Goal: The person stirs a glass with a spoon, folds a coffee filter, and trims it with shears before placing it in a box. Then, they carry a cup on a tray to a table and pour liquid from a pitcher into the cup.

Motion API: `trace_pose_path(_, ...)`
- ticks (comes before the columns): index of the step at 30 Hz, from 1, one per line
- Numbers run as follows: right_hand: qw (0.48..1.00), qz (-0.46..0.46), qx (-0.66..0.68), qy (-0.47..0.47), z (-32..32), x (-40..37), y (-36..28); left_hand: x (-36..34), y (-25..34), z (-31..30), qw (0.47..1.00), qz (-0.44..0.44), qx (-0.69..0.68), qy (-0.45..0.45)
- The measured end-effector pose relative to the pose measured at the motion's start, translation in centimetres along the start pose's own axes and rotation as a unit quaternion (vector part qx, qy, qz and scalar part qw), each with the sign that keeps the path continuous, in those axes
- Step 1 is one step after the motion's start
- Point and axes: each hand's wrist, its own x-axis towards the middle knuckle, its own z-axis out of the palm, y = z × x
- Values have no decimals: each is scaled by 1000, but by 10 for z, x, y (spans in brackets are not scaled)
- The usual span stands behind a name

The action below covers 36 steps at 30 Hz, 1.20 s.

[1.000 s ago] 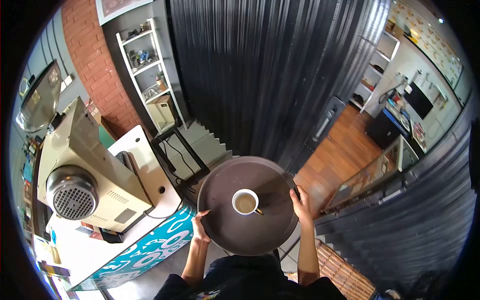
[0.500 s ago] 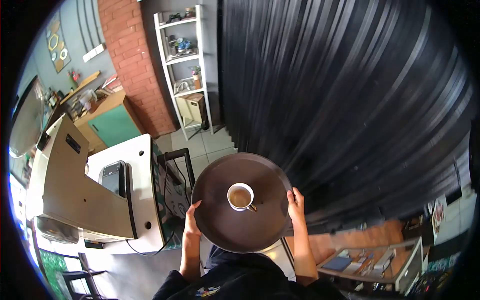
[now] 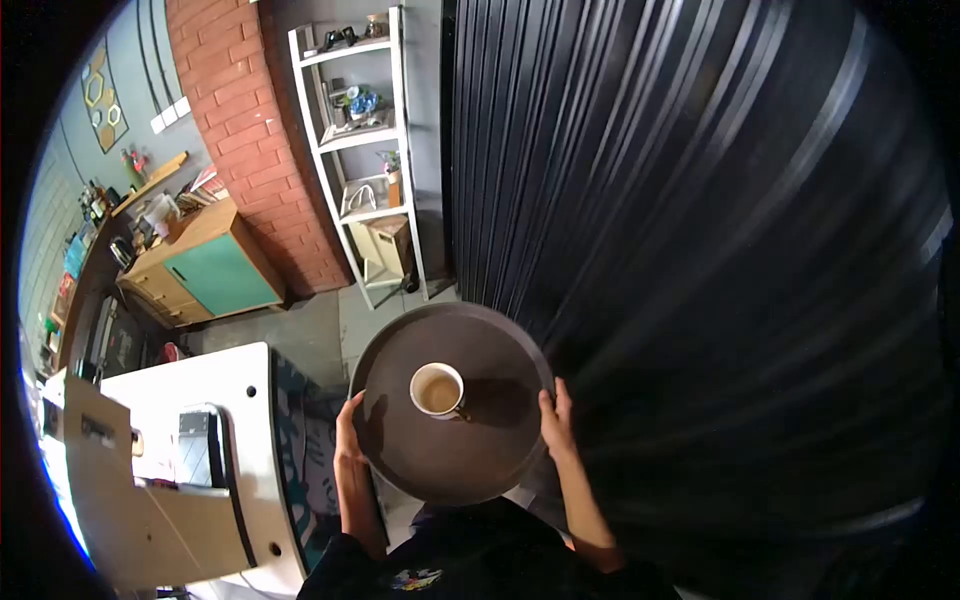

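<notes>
A round dark brown tray [image 3: 440,470] is held out level in front of my body. My left hand [image 3: 349,428] grips its left rim, thumb on top. On the right rim my right hand [image 3: 557,420] holds on in the same way, its thumb over the edge. Near the tray's middle stands an upright white cup [image 3: 437,391] with a light brown drink in it. The cup's gold-coloured handle points toward the lower right. The fingers under the tray are hidden.
On the left is a white counter [image 3: 255,400] with a beige machine and a black scale [image 3: 200,447]. Ahead stand a white ladder shelf [image 3: 330,140], a brick pillar [image 3: 240,120] and a green-doored cabinet [image 3: 220,275]. A black pleated curtain-like wall [image 3: 700,250] fills the right.
I have moved forward with the tray, and the shelf and cabinet appear nearer. The counter and machine have slid back toward the lower left. Both hands keep hold of the tray.
</notes>
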Motion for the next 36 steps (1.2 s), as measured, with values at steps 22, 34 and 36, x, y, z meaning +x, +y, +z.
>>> trace_pose_path(22, 989, -40, 37, -138, 167, 229, -71, 143, 120, 43, 983, 103, -21, 152)
trace_pose_path(34, 944, -112, -7, -311, 361, 382, -99, 243, 193, -34, 955, 177, -143, 189)
trace_pose_path(36, 919, -130, -13, -373, 408, 416, -94, 254, 213, -36, 943, 216, -156, 199)
